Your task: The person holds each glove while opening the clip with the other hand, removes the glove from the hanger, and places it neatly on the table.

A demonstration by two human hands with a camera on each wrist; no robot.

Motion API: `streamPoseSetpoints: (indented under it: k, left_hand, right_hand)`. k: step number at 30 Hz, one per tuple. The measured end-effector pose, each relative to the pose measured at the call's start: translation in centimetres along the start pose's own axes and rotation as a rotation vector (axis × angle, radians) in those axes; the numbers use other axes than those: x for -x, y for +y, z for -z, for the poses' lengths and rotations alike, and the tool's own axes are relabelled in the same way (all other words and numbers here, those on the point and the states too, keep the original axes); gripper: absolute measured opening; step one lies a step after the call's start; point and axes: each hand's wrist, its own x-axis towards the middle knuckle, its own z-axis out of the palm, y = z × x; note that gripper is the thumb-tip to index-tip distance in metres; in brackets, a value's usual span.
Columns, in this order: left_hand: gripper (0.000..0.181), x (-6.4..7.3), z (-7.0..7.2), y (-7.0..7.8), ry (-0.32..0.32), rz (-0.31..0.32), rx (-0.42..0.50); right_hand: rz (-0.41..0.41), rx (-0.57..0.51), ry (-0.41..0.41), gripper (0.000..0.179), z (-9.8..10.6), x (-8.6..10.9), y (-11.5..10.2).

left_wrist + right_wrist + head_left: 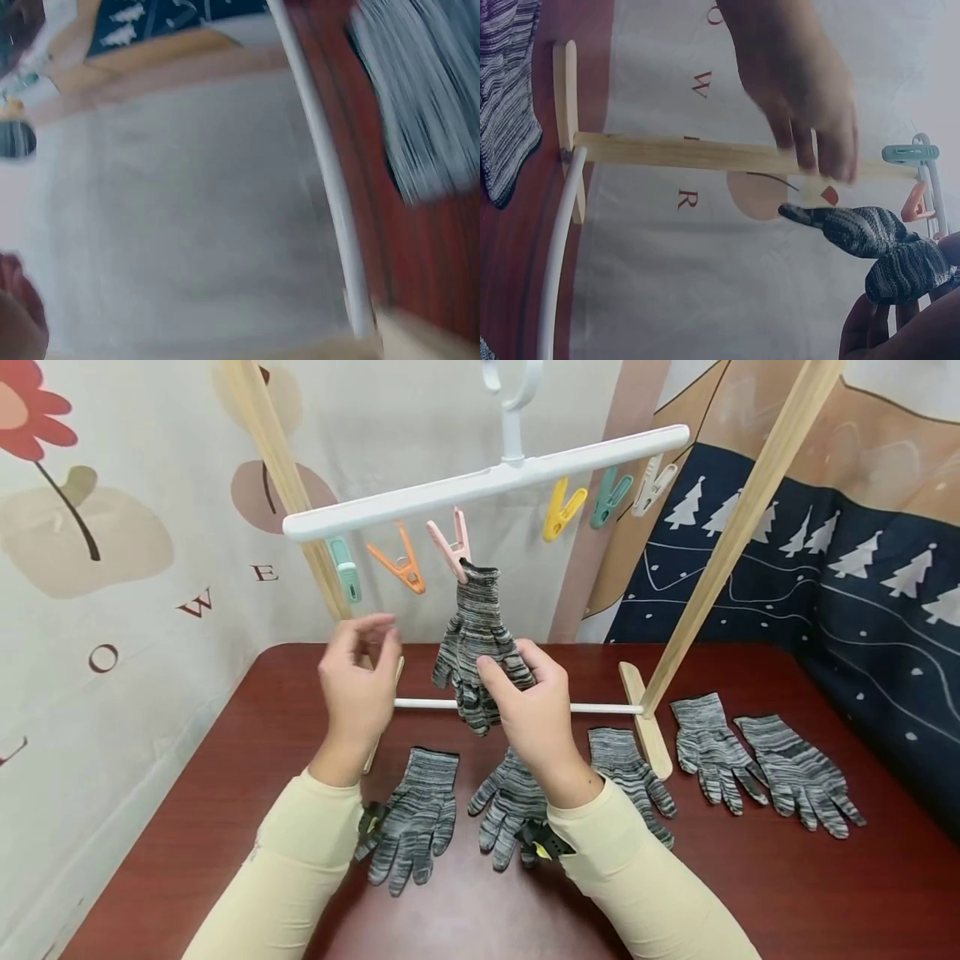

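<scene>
A grey-and-black knit glove hangs fingers-down in the head view, its cuff caught in a pink clothespin on a white hanger. My right hand holds the glove's finger end, thumb on the front. In the right wrist view the glove bulges above the fingers of that hand. To the left of the glove, my left hand is raised with loosely bent fingers and nothing in them. Just above it hangs a green clothespin, beside an orange one.
Yellow, teal and white clothespins hang at the hanger's right. A wooden stand with a low white bar frames the hanger. Several matching gloves, one at front left, lie on the red-brown table.
</scene>
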Motion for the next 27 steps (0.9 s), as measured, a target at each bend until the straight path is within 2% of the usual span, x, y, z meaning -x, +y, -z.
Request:
streamPoseSetpoints:
  k: [4,6,7,9,11,14,16,20,24,27]
  left_hand:
    - [0.023,-0.9,-2.9,0.6,-0.28,0.124,0.027]
    - [0.026,-1.9,-4.4,0.7,-0.388,0.17,0.042]
    - [0.026,-2.5,-5.0,0.8,-0.424,0.199,0.081]
    - [0.027,-3.5,-5.8,1.2,-0.445,0.242,0.179]
    - [0.029,-4.3,-6.1,1.9,-0.445,0.28,0.348]
    - [0.035,-4.8,-6.0,3.1,-0.46,0.281,0.611]
    - [0.041,-4.9,-5.8,4.0,-0.486,0.269,0.738]
    - [0.049,-4.9,-5.5,5.0,-0.514,0.254,0.828]
    - [0.052,-5.3,-5.5,5.7,-0.52,0.207,0.824]
    - [0.051,-5.6,-5.6,6.2,-0.504,0.191,0.823]
  right_hand:
    - [0.005,0.0,0.008,0.015,0.1,-0.1,0.0]
    - [0.003,0.007,0.016,0.015,0.2,-0.2,0.0]
    - [-0.001,0.013,0.021,0.014,0.2,-0.2,0.0]
    - [-0.014,0.023,0.031,0.013,0.2,-0.2,0.1]
    - [-0.026,0.03,0.042,0.012,0.2,-0.2,0.3]
    - [-0.036,0.034,0.059,0.01,0.2,-0.3,0.3]
    - [-0.04,0.033,0.065,0.01,0.1,-0.3,0.3]
    - [-0.049,0.023,0.058,0.009,0.0,-0.4,0.3]
    - [-0.042,0.039,0.05,0.009,0.0,-0.3,0.5]
    - [-0.026,0.095,0.046,0.009,0.1,-0.3,0.4]
